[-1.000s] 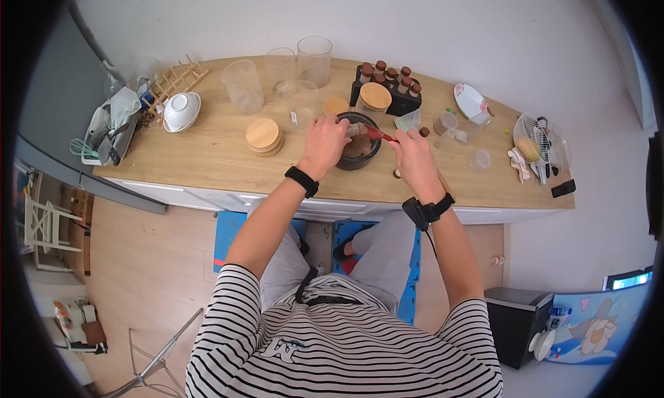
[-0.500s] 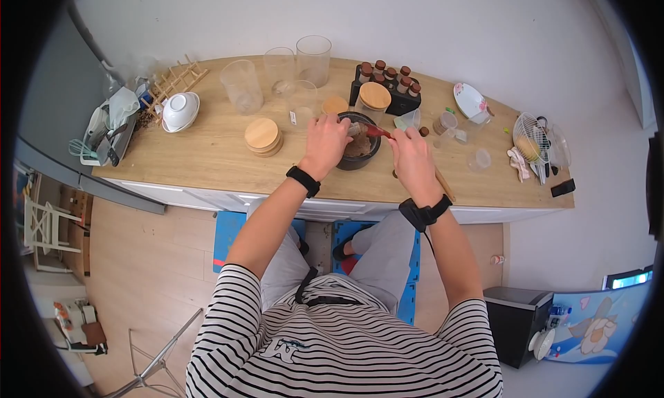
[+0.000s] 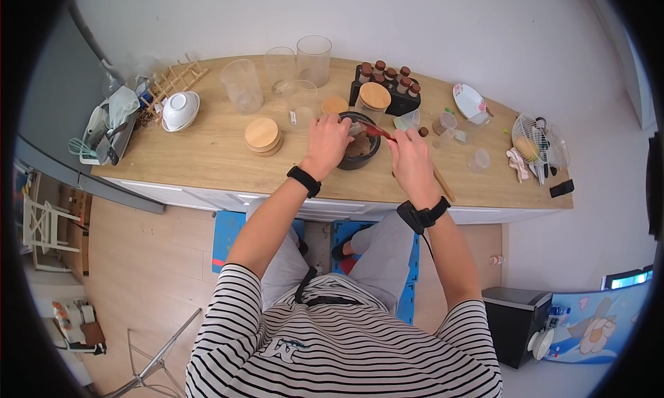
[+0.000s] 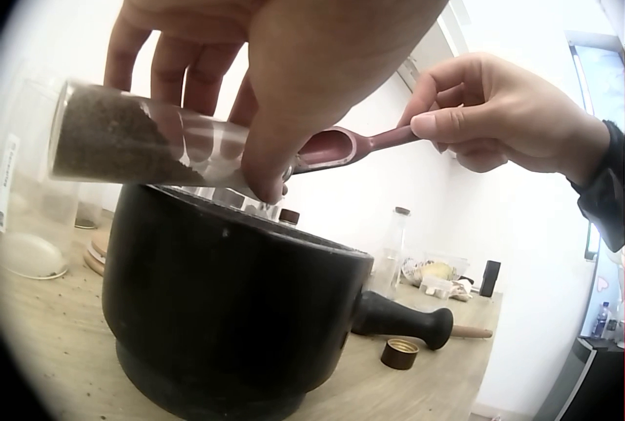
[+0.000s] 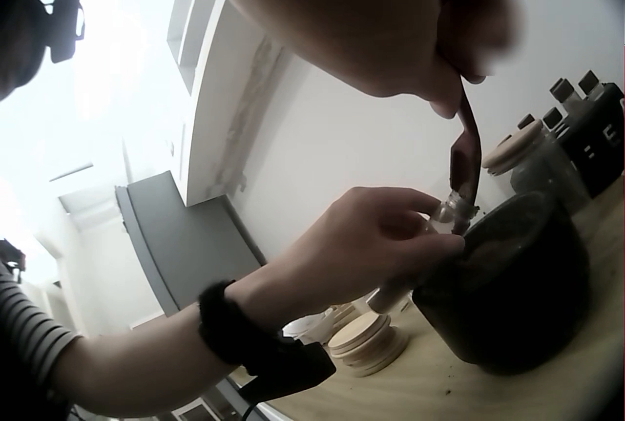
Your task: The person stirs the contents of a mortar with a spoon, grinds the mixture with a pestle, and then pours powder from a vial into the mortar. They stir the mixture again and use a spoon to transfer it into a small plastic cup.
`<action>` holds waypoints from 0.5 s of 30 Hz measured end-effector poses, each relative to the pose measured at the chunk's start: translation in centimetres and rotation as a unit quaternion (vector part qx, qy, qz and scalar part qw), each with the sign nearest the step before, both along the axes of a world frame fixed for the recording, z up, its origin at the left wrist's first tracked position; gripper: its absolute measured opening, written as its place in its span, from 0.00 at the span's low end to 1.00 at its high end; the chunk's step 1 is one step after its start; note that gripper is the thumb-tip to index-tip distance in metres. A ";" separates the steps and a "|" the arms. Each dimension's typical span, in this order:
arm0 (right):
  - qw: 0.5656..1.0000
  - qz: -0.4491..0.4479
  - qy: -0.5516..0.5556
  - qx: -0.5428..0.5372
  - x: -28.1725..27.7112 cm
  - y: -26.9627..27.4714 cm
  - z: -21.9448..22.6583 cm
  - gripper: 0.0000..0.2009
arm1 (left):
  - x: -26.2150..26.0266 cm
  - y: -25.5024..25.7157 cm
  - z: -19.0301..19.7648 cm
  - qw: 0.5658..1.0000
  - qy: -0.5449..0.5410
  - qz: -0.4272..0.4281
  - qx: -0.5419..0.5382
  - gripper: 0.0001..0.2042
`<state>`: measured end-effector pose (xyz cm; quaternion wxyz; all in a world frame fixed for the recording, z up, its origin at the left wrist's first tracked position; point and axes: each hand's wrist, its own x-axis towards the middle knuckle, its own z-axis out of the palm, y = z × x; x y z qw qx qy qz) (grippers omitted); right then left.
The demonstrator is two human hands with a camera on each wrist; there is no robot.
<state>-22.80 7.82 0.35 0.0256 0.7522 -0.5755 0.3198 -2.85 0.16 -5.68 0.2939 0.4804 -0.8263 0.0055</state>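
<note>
My left hand (image 3: 327, 141) grips a glass vial (image 4: 107, 138) lying nearly level over the rim of a black mortar (image 4: 225, 304). Dark brown powder fills the vial's closed end and slopes thinly toward its mouth. Between thumb and fingers, my right hand (image 4: 498, 118) pinches the thin handle of a dark red scoop (image 4: 327, 147). The scoop's tip is at the vial's mouth, where my left thumb partly covers it. Brown powder (image 3: 358, 147) lies inside the mortar. A brown screw cap (image 4: 400, 354) sits on the counter beside it.
Behind the mortar stand a jar with a wooden lid (image 3: 375, 96) and a black rack (image 3: 401, 105) of brown-capped vials. Clear glass containers (image 3: 243, 87) and a wooden-lidded jar (image 3: 263, 136) are on the left. A wooden stick (image 3: 443, 183) lies near the front edge, by my right wrist.
My right hand has shifted slightly toward me and the scoop's handle with it, uncovering more of the wooden stick. My left hand stays nearly in place over the mortar.
</note>
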 end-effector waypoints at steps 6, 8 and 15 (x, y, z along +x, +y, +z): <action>0.999 0.009 -0.020 -0.031 0.5 0.3 0.0 0.05 | 0.0 -0.1 0.1 1.000 0.022 0.001 0.011 0.13; 0.999 0.007 -0.023 -0.035 0.8 0.5 0.0 0.05 | 0.0 0.0 0.5 0.999 0.033 0.001 0.023 0.13; 0.999 0.008 0.003 -0.051 1.4 0.7 -0.2 0.06 | 0.3 -0.1 0.8 0.995 0.093 -0.008 0.045 0.15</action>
